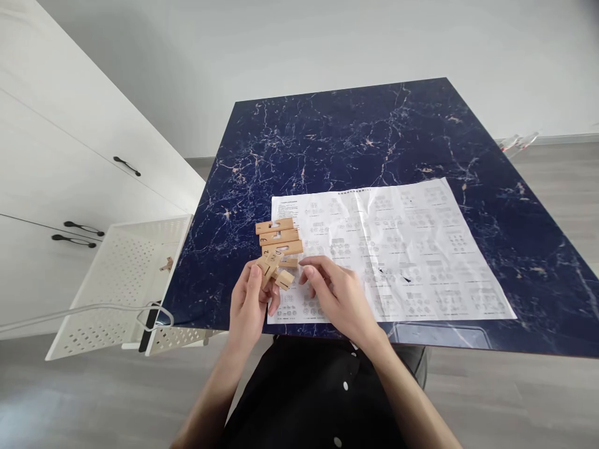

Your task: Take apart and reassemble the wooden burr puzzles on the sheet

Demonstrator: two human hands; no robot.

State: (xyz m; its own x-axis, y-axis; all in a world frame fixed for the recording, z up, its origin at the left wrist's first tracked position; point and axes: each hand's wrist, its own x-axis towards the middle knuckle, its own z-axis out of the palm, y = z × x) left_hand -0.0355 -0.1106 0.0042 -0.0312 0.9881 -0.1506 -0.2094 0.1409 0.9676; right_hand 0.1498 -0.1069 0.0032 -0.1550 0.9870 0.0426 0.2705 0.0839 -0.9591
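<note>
My left hand point(248, 299) pinches a small assembly of interlocked wooden puzzle pieces point(270, 267), crossed at angles and marked with dark pen strokes. Just right of it, my right hand point(337, 292) hovers over the paper with loosely bent fingers, and nothing shows between them. Beyond the left hand, several notched wooden sticks lie side by side, among them one with a "3" point(266, 238) and one with a "2" point(292, 247). Part of another wooden piece point(289, 262) shows behind the held assembly. Under both hands lies a creased instruction sheet point(397, 237) printed with small diagrams.
The dark blue marbled table point(337, 143) has its near edge at my body. To the left stand a white perforated basket point(107, 268) with a small wooden piece point(167, 264) in it, a pale cable point(93, 307) and white cabinets point(70, 156). A clear flat object point(442, 335) lies at the front edge.
</note>
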